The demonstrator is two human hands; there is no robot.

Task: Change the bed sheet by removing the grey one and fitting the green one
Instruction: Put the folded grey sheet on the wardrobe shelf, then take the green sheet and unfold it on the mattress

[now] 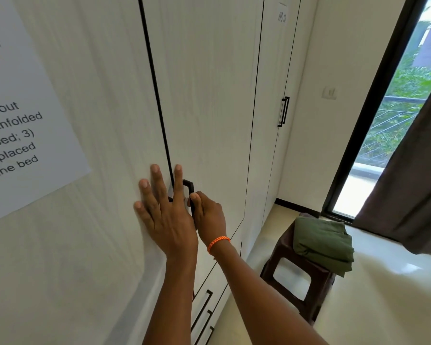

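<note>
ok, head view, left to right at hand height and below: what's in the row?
Printed notice → left hand flat on the wardrobe door → right hand gripping the black handle → brown stool → folded green sheet → dark curtain.

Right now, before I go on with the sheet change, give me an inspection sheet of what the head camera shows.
Surface: pale floor; no bed in view.
Job's things: folded green sheet lies on a dark brown stool; grey sheet not seen.
Clutter: nothing seen.
Hands: left hand pressed flat on the white wardrobe door; right hand grips the black door handle.
Cables: nothing seen.
Surroundings: printed notice on the wardrobe, brown curtain beside the window, wall switch.
</note>
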